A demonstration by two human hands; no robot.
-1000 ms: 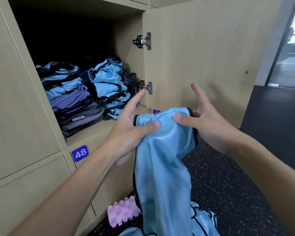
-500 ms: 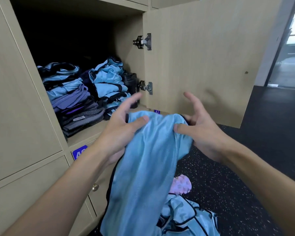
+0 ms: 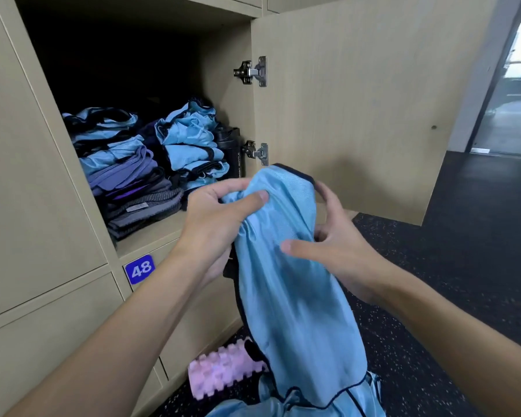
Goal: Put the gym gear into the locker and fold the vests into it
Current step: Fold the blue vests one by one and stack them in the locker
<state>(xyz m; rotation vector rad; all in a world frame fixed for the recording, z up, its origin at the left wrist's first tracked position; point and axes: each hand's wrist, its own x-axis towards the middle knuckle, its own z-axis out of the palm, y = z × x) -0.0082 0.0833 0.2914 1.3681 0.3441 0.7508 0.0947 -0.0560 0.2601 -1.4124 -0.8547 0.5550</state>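
A light blue vest with dark trim (image 3: 298, 296) hangs lengthwise in front of the open locker (image 3: 151, 236). My left hand (image 3: 217, 224) pinches its bunched top edge. My right hand (image 3: 340, 251) grips the vest's right side, thumb across the front and fingers behind the cloth. Inside the locker lie two stacks of folded clothes: blue, purple and grey ones (image 3: 124, 173) on the left, blue vests (image 3: 193, 142) on the right, with a black bottle (image 3: 232, 152) beside them. More blue vests (image 3: 283, 404) lie on the floor below.
The locker door (image 3: 358, 100) stands open to the right, just behind the vest. A pink ridged foam roller (image 3: 220, 371) lies on the dark speckled floor (image 3: 433, 296) against the lower lockers. A blue label "48" (image 3: 140, 269) marks the locker beneath.
My right hand slid from the vest's top edge down its right side. My left hand kept its pinch at the top, and the hanging cloth swung left, then back to hang straight.
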